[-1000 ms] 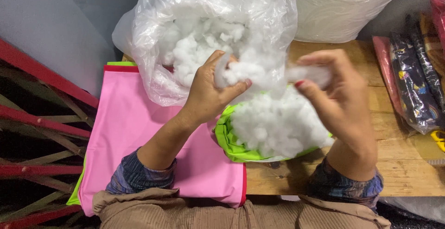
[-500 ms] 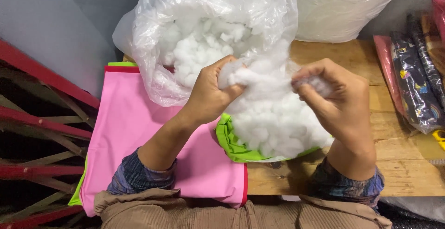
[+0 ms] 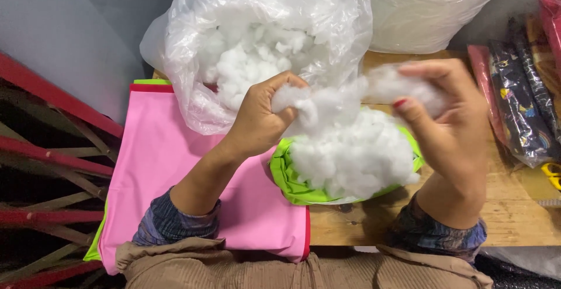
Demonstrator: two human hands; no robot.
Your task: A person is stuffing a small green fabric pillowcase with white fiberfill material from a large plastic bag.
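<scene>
From the head view, both hands work one clump of soft white fibre stuffing [image 3: 345, 99] just above the centre of the frame. The left hand [image 3: 260, 116] is clenched on one end of the clump; the right hand [image 3: 450, 119], at centre right, pinches the other end between thumb and fingertips, so the fibre stretches thin between them. Directly below lies a bright green fabric cover [image 3: 286, 181], its mouth heaped with more white filling [image 3: 350, 160].

To do this well, I judge that the clump wants teasing apart evenly — small pulls, so that no hard knots go in — and should be kept over the cover's mouth so loose wisps drop inside and not onto the bare wooden tabletop [image 3: 514, 207].

Counted: two hands, one green cover, one clear crinkled plastic bag [image 3: 193, 90] of stuffing at upper centre, one flat pink cloth sheet [image 3: 169, 172] at lower left. At the right edge lie dark patterned packets [image 3: 520, 102] — how many, I cannot tell.
</scene>
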